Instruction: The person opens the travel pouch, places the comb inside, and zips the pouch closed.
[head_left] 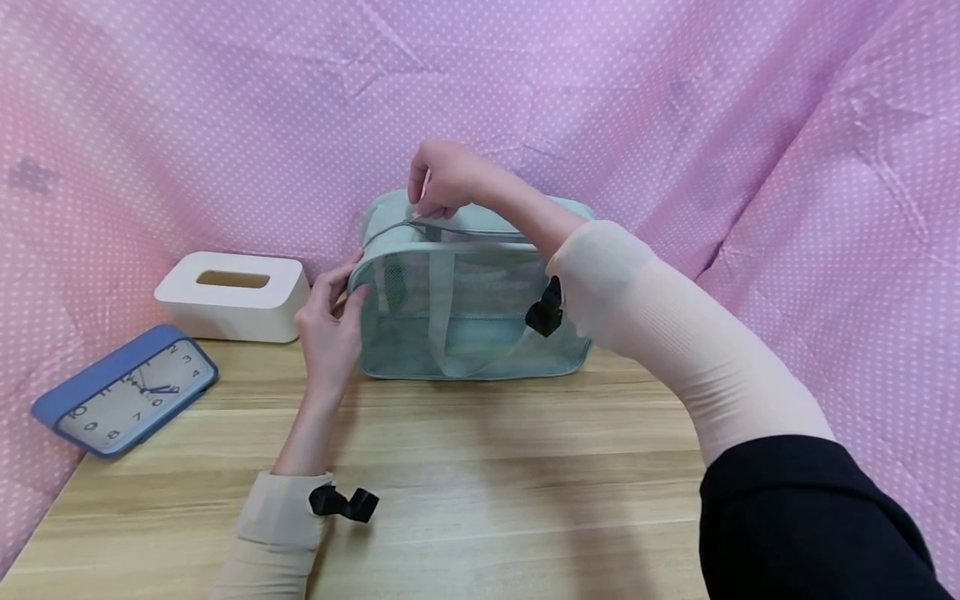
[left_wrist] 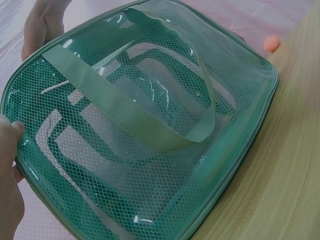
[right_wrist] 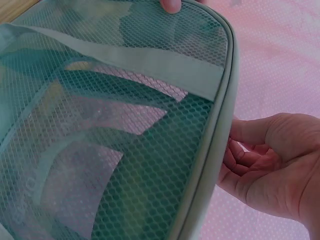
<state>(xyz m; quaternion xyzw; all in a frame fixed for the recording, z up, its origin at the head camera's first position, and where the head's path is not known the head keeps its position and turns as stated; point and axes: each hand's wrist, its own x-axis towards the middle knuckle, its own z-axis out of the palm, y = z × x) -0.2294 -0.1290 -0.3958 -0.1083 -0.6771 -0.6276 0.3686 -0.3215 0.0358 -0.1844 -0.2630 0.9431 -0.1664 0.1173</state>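
Note:
A see-through green mesh toiletry bag point(head_left: 495, 292) with a strap handle point(head_left: 441, 308) stands upright on the table. My left hand point(head_left: 333, 325) grips its upper left edge, thumb on the front face and fingers round the side. Above the bag's top, my right hand point(head_left: 450, 179) pinches the zipper pull near the left part of the zipper point(head_left: 480, 232). In the right wrist view the right hand point(right_wrist: 280, 165) has its fingertips behind the bag's rim, so the pull itself is hidden there. The bag's clear front point(left_wrist: 150, 100) fills most of the left wrist view.
A white tissue box point(head_left: 232, 296) stands left of the bag. Nearer lies a blue clock point(head_left: 127, 392), tilted at the table's left edge. Pink dotted cloth point(head_left: 480, 83) hangs behind and at the sides. A small orange ball point(left_wrist: 271, 44) shows beyond the bag in the left wrist view.

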